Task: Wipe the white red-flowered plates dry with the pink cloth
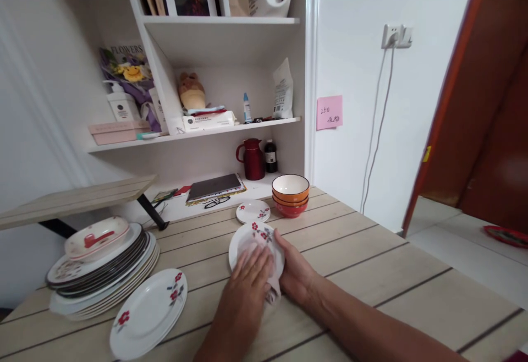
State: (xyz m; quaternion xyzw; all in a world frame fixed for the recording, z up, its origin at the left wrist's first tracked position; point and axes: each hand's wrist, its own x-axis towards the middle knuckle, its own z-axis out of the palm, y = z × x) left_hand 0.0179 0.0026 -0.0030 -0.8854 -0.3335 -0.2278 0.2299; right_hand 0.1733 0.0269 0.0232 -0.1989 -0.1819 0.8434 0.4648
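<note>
My right hand [297, 268] grips the right rim of a small white plate [238, 243] with red flowers, its thumb over the edge. My left hand [252, 274] presses a pale pink cloth [274, 291] against the face of this plate, the fingers close together over the cloth. Part of the plate is hidden under the hand and cloth. Just behind it lie small flowered plates [247, 212], stacked. To the right of these stands a stack of bowls [291, 197], orange above and red at the bottom.
Larger flowered plates [148, 312] lie at the front left. Behind them rises a tall stack of plates [105, 296] topped by a rectangular dish [98, 238], near a raised wooden stand [82, 199]. A laptop [215, 187], glasses [216, 202] and a red jug [253, 159] sit at the back.
</note>
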